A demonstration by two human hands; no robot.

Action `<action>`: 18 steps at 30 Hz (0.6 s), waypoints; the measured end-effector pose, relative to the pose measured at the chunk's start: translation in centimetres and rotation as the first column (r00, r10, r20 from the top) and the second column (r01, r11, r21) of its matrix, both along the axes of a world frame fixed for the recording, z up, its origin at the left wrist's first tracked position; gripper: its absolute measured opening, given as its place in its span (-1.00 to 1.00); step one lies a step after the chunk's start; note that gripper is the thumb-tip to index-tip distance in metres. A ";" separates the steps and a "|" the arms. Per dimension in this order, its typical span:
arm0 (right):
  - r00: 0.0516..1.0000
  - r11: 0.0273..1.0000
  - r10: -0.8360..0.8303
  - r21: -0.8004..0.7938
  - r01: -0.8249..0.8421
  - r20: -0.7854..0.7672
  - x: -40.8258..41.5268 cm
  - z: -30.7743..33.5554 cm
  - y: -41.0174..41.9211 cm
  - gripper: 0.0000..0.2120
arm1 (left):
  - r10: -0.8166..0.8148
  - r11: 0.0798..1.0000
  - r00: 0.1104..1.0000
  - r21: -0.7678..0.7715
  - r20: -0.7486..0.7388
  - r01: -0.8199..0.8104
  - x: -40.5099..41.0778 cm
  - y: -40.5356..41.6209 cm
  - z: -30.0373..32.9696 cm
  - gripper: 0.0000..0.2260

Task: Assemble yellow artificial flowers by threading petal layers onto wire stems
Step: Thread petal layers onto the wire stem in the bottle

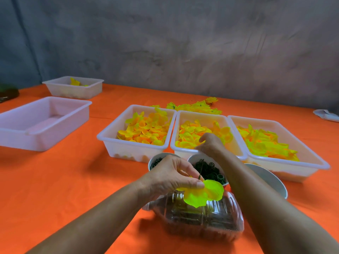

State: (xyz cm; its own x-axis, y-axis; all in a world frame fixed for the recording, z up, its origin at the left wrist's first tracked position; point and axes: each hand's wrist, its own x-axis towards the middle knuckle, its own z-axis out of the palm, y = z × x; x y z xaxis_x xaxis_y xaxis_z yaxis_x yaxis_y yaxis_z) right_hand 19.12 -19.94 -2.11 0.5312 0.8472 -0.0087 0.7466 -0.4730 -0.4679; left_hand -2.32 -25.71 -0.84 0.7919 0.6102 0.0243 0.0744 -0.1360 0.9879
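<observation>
Far left edge: dark object (8, 92), cut off by frame, too dim to identify. Upper left: small white tray (73, 87) w/ a few yellow petals; below it a bigger white tray (43, 123), tilted in frame.

Centre: three white trays side by side on orange tablecloth (73, 180). Left petal tray (135, 129) and middle petal tray (205, 131) piled w/ yellow-orange petals; right petal tray (275, 142) likewise. Loose yellow petals (196, 106) behind them, blurred.

Lower centre: left hand (170, 176) pinches yellow-green petal layer (203, 192) betw. thumb and fingers, thin dark wire stem (200, 171) rising from grip, long axis near upright, tip pointing up-frame, lower end hidden by fingers. Layer hangs over clear plastic bottle (198, 215) lying on its side, neck toward left; contents dark, hard to make out.

Two small bowls behind hand: left bowl (156, 162) mostly hidden, right bowl (211, 169) holds dark green rings. Right hand (211, 143) over middle tray, fingers curled down into petals; grip on anything can't be told. Grey bowl (269, 180) partly behind right forearm. Far right edge: white item (326, 115), cut off.
</observation>
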 end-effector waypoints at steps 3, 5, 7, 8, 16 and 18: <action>0.998 0.996 -0.066 -0.061 0.066 -0.005 -0.1 0.4 0.3 -0.81 | 0.000 1.000 1.000 0.006 -0.005 0.000 -0.1 0.0 0.0 -0.91; 0.993 0.991 -0.119 -0.060 0.117 -0.019 -0.2 0.3 0.5 -0.81 | 0.002 1.000 1.000 -0.004 -0.005 -0.002 -0.1 0.0 0.0 -0.90; 0.988 0.989 -0.148 -0.029 0.147 -0.045 -0.4 0.0 0.5 -0.84 | 0.001 1.000 1.000 0.000 -0.005 -0.001 -0.1 0.0 -0.1 -0.89; 0.986 0.987 -0.158 -0.003 0.158 -0.049 -0.4 -0.2 0.4 -0.88 | 0.000 1.000 1.000 0.004 -0.003 0.000 -0.1 0.0 -0.1 -0.89; 0.918 0.920 -0.043 0.343 0.190 -0.394 0.6 0.1 -0.8 -0.80 | -0.002 1.000 1.000 0.008 0.007 0.002 0.0 0.1 -0.2 -0.92; 0.850 0.886 0.000 0.394 0.245 -0.526 0.9 0.2 -1.3 -0.80 | -0.001 1.000 1.000 0.010 0.004 0.001 0.0 0.1 -0.3 -0.93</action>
